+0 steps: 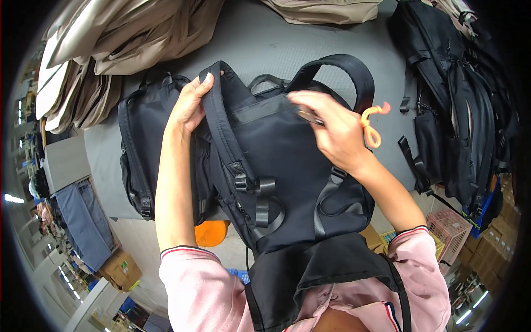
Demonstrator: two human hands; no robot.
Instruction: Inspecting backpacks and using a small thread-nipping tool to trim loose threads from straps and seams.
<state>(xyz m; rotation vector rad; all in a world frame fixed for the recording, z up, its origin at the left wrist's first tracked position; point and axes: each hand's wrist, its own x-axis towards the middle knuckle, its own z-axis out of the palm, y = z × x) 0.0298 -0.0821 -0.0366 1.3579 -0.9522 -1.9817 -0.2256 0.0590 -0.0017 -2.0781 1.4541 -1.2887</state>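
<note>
A black backpack (pixel 276 149) lies back side up on the grey table in front of me, its lower end toward my body. My left hand (pixel 191 102) is closed on its left shoulder strap (pixel 218 105), thumb on top and fingers hidden behind. Over the upper right of the back panel hovers my right hand (pixel 332 130), somewhat blurred. It is closed around a small metal tool (pixel 311 118), mostly covered by the fingers. An orange cord (pixel 371 130) is looped at my right wrist. The right shoulder strap (pixel 354 72) arches up beyond that hand.
Another black backpack (pixel 157 144) lies directly left. Beige bags (pixel 133 39) are heaped at the far left, and one more beige bag (pixel 326 10) lies at the far edge. Several black backpacks (pixel 459 105) are piled right. An orange stool (pixel 211 233) and a pink crate (pixel 448 229) stand below table level.
</note>
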